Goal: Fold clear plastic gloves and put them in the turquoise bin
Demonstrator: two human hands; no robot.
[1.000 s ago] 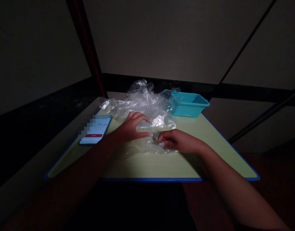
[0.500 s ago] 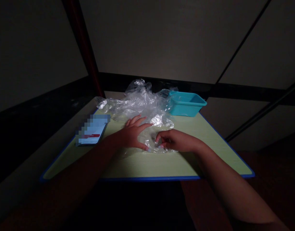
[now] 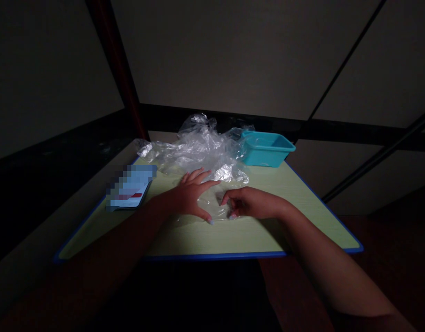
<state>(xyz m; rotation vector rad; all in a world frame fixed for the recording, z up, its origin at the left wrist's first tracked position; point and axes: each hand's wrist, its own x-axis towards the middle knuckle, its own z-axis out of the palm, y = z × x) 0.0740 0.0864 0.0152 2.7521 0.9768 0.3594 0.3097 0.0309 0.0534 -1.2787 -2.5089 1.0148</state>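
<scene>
Clear plastic bags lie crumpled in a heap at the back of the pale green table, and one flatter piece of clear plastic rests nearer the front edge. Spread-fingered, my left hand presses on the left side of the flat plastic. At its right side is my right hand, its fingers curled and the thumb and index finger apart, with the tips at the plastic. Nothing shows between those fingertips.
A turquoise basket stands at the table's back right, with plastic touching its left side. To the left lies a phone with its screen lit. The table has a blue edge, and walls rise behind it.
My right thumb and index finger have parted from a near pinch, and the plastic under them lies flatter. My left hand stays nearly in place. The whole view has shifted slightly.
</scene>
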